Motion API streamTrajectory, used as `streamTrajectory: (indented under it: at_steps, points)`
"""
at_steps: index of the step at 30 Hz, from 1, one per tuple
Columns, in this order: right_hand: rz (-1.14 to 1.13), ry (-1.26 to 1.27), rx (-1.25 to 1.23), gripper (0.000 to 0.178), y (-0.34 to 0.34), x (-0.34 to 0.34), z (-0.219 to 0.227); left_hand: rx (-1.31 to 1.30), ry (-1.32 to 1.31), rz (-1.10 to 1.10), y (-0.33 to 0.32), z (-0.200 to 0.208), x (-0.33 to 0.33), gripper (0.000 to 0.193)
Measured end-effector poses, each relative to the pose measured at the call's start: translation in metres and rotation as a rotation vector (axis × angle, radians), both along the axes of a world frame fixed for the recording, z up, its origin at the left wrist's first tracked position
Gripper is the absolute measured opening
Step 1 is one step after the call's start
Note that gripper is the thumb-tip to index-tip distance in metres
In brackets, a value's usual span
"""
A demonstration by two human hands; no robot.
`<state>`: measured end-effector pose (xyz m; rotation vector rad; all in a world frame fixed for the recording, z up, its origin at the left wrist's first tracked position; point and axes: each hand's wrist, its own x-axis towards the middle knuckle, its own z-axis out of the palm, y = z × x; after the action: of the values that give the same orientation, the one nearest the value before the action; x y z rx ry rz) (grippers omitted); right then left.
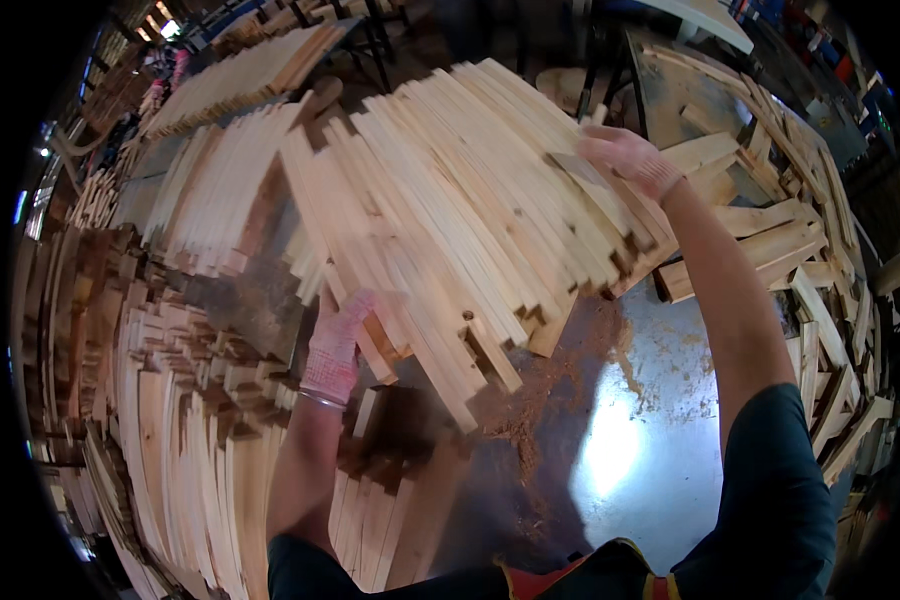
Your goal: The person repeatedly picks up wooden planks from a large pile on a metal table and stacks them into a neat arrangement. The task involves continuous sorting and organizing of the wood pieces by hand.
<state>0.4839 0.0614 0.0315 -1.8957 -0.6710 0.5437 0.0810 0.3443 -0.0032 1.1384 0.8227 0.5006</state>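
Note:
A wide layer of pale wooden strips (470, 190) lies slantwise across the metal table in front of me, with uneven ends at the near side. My left hand (340, 335), in a pinkish-white knit glove, is closed on a wooden strip (375, 345) at the layer's near left edge; its fingers are blurred and partly hidden. At the far right edge my right hand (635, 160), gloved the same way, is bent round a wooden strip (605, 185). Its fingertips are hard to make out. One strip near the left side has a dark knot.
Sawdust and shavings (525, 440) lie on the shiny metal tabletop (660, 420). Stacked strips (185, 450) stand at the near left, with another layer of strips (225, 190) beyond. Jumbled wood offcuts (770, 240) fill the right side. Dark table legs (375, 45) show at the back.

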Motion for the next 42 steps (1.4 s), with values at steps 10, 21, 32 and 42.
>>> streamTrajectory:
  at_steps: [10, 21, 32, 42]
  points:
    - [-0.284, -0.215, 0.088, 0.066, -0.185, -0.164, -0.058, 1.085, 1.020, -0.862, -0.049, 0.067, -0.032, 0.042]
    - [-1.149, -0.497, -0.901, 0.078, -0.631, -0.375, -0.053, 1.284, 0.481, -1.325, -0.345, 0.029, -0.097, 0.060]
    - [-0.720, 0.051, -0.480, 0.085, -0.681, -0.360, -0.094, 0.982, 0.509, -1.441, -0.526, -0.001, -0.170, 0.084]
    - [-0.543, -0.130, -0.515, 0.100, -0.473, -0.485, -0.120, 0.553, 0.764, -1.165, -0.507, -0.026, -0.162, 0.096]
